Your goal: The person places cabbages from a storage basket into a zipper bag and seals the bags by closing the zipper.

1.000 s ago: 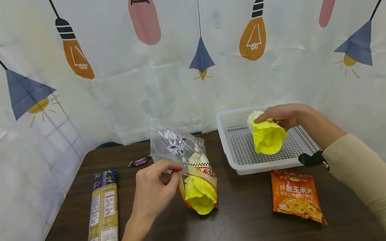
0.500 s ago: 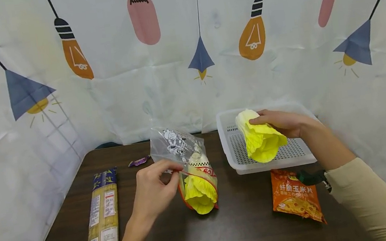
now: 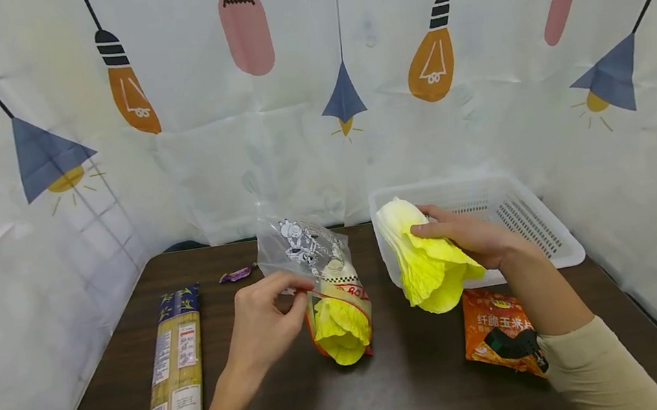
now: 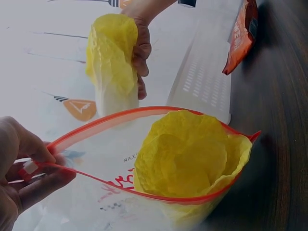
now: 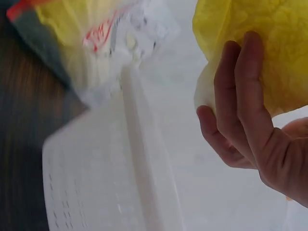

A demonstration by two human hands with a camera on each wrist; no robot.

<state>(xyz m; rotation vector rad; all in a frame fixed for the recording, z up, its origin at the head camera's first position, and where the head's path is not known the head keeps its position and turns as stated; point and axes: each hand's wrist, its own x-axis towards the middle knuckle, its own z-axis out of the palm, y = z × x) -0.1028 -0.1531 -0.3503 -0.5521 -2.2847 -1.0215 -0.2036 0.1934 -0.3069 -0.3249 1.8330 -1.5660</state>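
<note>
My left hand (image 3: pixel 271 316) pinches the red-edged mouth of a clear zip bag (image 3: pixel 302 243), holding it apart at one corner. Inside the bag lies a yellow cabbage leaf bundle (image 3: pixel 340 331), its frilly end toward the opening. In the left wrist view, the red zip rim (image 4: pixel 144 109) forms a wide loop and a white slider (image 4: pixel 31 167) shows by the fingers. My right hand (image 3: pixel 463 232) grips another yellow-and-white napa cabbage piece (image 3: pixel 430 268) over the left front of the white basket (image 3: pixel 568 249), fingers wrapped along its side in the right wrist view.
An orange snack packet (image 3: pixel 493 322) lies in front of the basket, partly behind my right wrist. At the left is a long pack of noodles (image 3: pixel 176 370). A small purple wrapped candy (image 3: pixel 238 274) sits behind my left hand. A printed curtain (image 3: pixel 297 154) hangs behind the table.
My right hand has brought the cabbage piece leftward and nearer from above the basket's middle, toward the bag. My left hand and the bag have stayed still.
</note>
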